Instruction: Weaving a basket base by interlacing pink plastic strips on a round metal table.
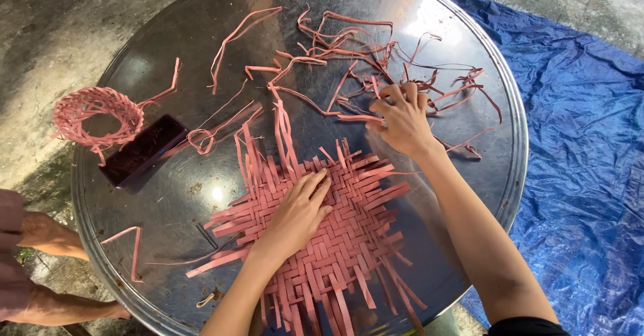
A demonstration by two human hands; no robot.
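One woven pink mat (335,242) lies on the round metal desk (168,195). The left hand (298,215) rests flat and open on it; beyond it, the right hand (401,118) pinches loose strips (349,40). One coil (97,114), one phone (143,150).

One woven mat (335,242), one coil (97,114), one phone (143,150), one tray (154,67), one tarp (583,141), two hands, many loose strips (349,47).
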